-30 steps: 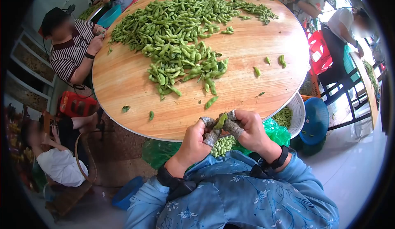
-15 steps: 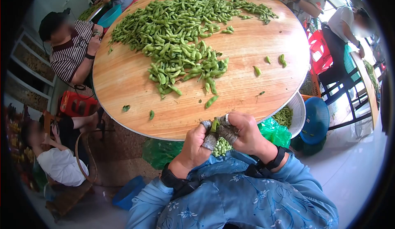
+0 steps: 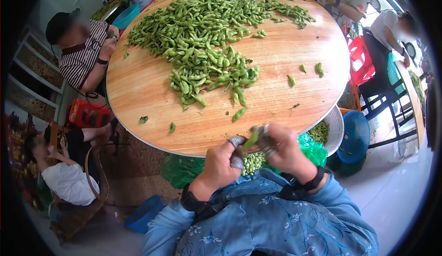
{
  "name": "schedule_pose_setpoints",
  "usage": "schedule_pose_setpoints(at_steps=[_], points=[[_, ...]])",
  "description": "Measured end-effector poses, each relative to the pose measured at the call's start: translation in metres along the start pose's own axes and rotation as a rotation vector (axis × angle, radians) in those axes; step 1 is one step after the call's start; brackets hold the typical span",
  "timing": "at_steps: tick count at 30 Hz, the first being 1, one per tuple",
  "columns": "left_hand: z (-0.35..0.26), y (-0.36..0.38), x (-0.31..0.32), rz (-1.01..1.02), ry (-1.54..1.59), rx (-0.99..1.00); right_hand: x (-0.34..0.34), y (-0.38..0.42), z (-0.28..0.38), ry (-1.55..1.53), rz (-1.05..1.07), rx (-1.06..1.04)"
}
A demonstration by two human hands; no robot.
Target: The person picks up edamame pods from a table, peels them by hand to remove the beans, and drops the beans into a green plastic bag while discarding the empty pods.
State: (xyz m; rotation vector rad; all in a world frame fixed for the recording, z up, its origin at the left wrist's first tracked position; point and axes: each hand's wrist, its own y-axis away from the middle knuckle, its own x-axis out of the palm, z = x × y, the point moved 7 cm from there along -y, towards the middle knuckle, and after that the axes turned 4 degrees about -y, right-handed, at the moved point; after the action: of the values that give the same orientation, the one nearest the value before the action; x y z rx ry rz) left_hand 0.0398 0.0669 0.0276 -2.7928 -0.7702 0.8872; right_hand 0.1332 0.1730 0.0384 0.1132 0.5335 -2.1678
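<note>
At the table's near edge my right hand (image 3: 286, 149) pinches a green edamame pod (image 3: 251, 139), slightly blurred by motion. Just left of it is my left hand (image 3: 220, 165), its fingers curled closed beside the pod's lower end. Whether they grip anything is hidden. Grey wrapping covers the thumb and finger tips of both hands. Below them, shelled beans (image 3: 252, 163) lie in a heap. A large pile of edamame pods (image 3: 198, 30) covers the far and middle part of the round wooden table (image 3: 152, 90).
Loose pods (image 3: 240, 114) lie near the table's front. A green plastic bag (image 3: 313, 151) and a white basket (image 3: 335, 129) with pods stand at right, beside a blue basin (image 3: 353, 136). Several people sit around. A blue tub (image 3: 144, 213) is on the floor at left.
My hands have moved apart slightly, the right one rightward. The pod, earlier between both hands' fingertips, now shows more of its length beside my right fingers. The view has shifted a little.
</note>
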Motion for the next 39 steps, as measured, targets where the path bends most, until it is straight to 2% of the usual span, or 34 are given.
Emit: schedule_pose_setpoints(at_steps=[1, 2, 3, 4, 5, 6, 8, 9, 11, 12, 14, 16, 18, 20, 21, 23, 24, 26, 27, 29, 30, 32, 34, 36, 39], points=[[-0.007, 0.0, 0.001, 0.044, -0.041, 0.041, -0.015, 0.0, -0.005, -0.075, -0.048, 0.093], [-0.009, -0.002, -0.003, 0.044, -0.043, 0.043, -0.037, -0.004, -0.003, 0.113, -0.121, 0.001], [-0.017, -0.004, -0.008, 0.021, -0.134, 0.169, -0.06, -0.005, -0.01, 0.139, -0.205, 0.022], [-0.025, -0.005, -0.013, -0.002, -0.224, 0.294, -0.084, -0.003, -0.019, 0.297, -0.219, 0.132], [-0.019, -0.008, -0.021, -0.095, -0.319, 0.282, -0.105, -0.001, -0.015, 0.454, -0.3, 0.236], [-0.011, -0.014, -0.025, -0.098, -0.319, 0.283, -0.121, 0.003, -0.016, 0.591, -0.342, 0.263], [0.024, -0.03, -0.052, -0.291, -0.48, -0.048, -0.137, 0.011, -0.02, 0.571, -0.428, 0.19], [0.028, -0.042, -0.058, -0.293, -0.479, -0.048, -0.135, 0.013, -0.02, 0.571, -0.428, 0.189], [0.052, -0.064, -0.069, -0.208, -0.748, -0.345, -0.124, 0.012, -0.02, 0.336, -0.361, 0.145], [0.056, -0.07, -0.07, -0.212, -0.749, -0.343, -0.113, 0.009, -0.012, 0.367, -0.323, 0.15], [0.066, -0.079, -0.068, -0.166, -0.743, -0.343, -0.089, 0.006, -0.016, 0.106, -0.293, 0.16], [0.067, -0.08, -0.067, -0.158, -0.783, -0.328, -0.062, 0.002, -0.021, 0.035, -0.165, 0.245], [0.067, -0.076, -0.065, -0.152, -0.823, -0.317, -0.033, -0.002, -0.019, -0.247, -0.091, 0.28], [0.055, -0.068, -0.061, -0.17, -0.822, -0.13, -0.011, -0.005, -0.014, -0.194, 0.072, 0.398], [0.052, -0.062, -0.059, -0.168, -0.823, -0.129, -0.004, -0.008, -0.016, -0.196, 0.07, 0.398], [0.047, -0.049, -0.053, -0.136, -0.518, -0.195, 0.018, -0.01, -0.023, -0.519, 0.097, 0.393], [0.04, -0.043, -0.048, -0.128, -0.517, -0.193, 0.019, -0.012, -0.021, -0.519, 0.09, 0.397], [0.028, -0.032, -0.039, -0.126, -0.105, -0.157, 0.031, -0.011, -0.024, -0.775, 0.148, 0.632], [0.022, -0.028, -0.037, -0.12, -0.102, -0.159, 0.033, -0.011, -0.031, -0.823, 0.137, 0.655], [-0.001, -0.025, -0.03, -0.062, -0.114, 0.025, 0.032, -0.014, -0.033, -0.807, 0.176, 0.638], [-0.006, -0.023, -0.029, -0.06, -0.111, 0.023, 0.033, -0.014, -0.032, -0.791, 0.22, 0.616], [-0.004, -0.021, -0.027, -0.076, -0.1, -0.088, 0.031, -0.014, -0.025, -0.759, 0.166, 0.614], [0.001, -0.023, -0.024, -0.013, -0.131, -0.115, 0.028, -0.018, -0.023, -0.685, 0.139, 0.494], [-0.01, -0.022, -0.019, 0.008, -0.335, 0.135, 0.026, -0.018, -0.02, -0.655, 0.114, 0.469], [-0.017, -0.021, -0.02, 0.041, -0.421, 0.166, 0.022, -0.016, -0.018, -0.593, 0.109, 0.46]])
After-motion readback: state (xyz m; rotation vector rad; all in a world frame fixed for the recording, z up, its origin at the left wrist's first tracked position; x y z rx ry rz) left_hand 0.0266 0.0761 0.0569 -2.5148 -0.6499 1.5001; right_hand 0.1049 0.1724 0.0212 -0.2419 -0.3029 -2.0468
